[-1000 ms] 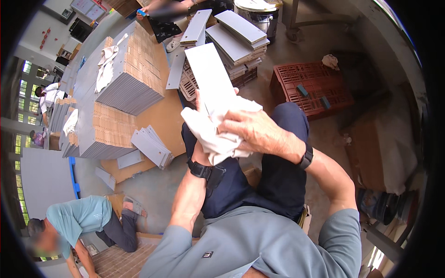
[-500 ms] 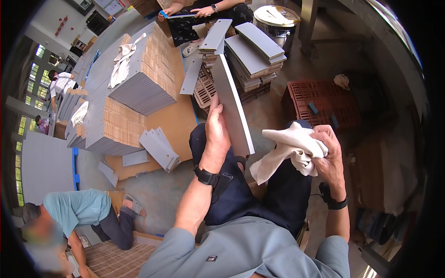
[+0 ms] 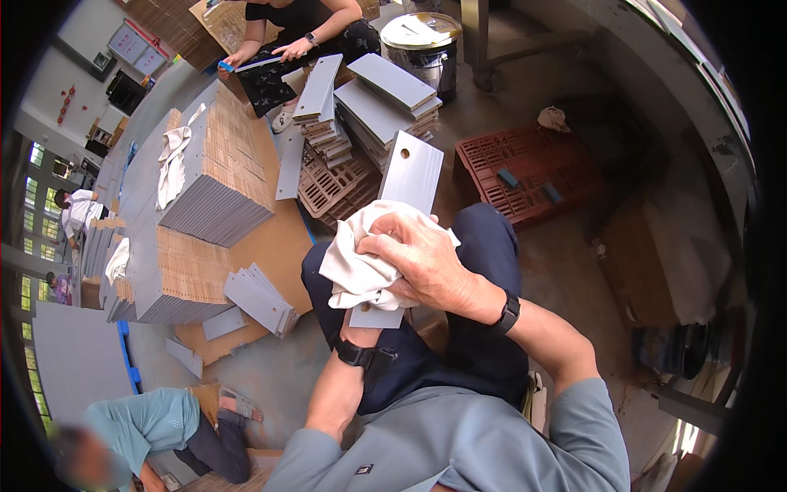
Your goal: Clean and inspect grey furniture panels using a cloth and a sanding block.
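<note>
A long grey board with a round hole near each end lies over my knees, its flat face turned up. My left hand holds it from beneath; most of that hand is hidden by the board and the cloth. My right hand grips a bunched white cloth and presses it on the middle of the board's face. Ahead of my knees, similar grey boards are piled on a plastic crate.
Tall stacks of grey panels stand to the left, with loose boards beside them. A red-brown crate bearing blue pieces is at right. Behind the piles are a bucket and a seated person. Another person kneels lower left.
The board has turned from edge-on to face up. My right hand has brought the cloth leftward from beside the board onto its face. The whole view has shifted slightly.
</note>
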Available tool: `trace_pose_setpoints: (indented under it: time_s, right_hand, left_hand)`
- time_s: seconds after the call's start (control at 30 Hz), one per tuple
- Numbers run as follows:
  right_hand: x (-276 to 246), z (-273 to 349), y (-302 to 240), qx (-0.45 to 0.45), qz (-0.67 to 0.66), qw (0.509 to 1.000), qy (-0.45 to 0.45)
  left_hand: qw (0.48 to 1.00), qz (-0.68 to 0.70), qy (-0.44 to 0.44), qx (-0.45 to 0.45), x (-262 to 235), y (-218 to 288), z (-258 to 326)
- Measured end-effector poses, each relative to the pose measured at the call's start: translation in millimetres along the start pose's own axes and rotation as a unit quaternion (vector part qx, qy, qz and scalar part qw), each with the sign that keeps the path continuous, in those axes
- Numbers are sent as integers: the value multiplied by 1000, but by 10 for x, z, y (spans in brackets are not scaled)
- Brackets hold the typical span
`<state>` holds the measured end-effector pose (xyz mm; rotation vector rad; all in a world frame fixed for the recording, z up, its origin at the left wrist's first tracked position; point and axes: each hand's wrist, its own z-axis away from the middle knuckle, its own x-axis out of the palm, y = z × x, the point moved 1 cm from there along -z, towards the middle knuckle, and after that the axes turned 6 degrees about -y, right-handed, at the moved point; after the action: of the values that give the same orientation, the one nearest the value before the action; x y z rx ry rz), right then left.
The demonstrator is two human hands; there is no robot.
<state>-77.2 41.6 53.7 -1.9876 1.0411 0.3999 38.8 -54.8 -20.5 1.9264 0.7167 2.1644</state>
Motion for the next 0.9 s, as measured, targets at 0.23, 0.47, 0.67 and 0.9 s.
trace_pose_setpoints:
  time_s: [0.23, 0.47, 0.67, 0.9]
  right_hand:
    - [-259, -332, 390, 102, 54, 993, 23]
    - [-1003, -377, 1492, 284, 199, 930, 125]
    - [-1426, -28, 1512, 238, 185, 934, 189]
    - [-1556, -51, 1103, 139, 191, 947, 219]
  left_hand:
    - [999, -18, -37, -28, 148, -34, 52]
    - [990, 47, -120, -63, 251, -39, 59]
    - [991, 43, -128, -22, 202, -18, 10]
    - [994, 24, -109, -7, 196, -75, -37]
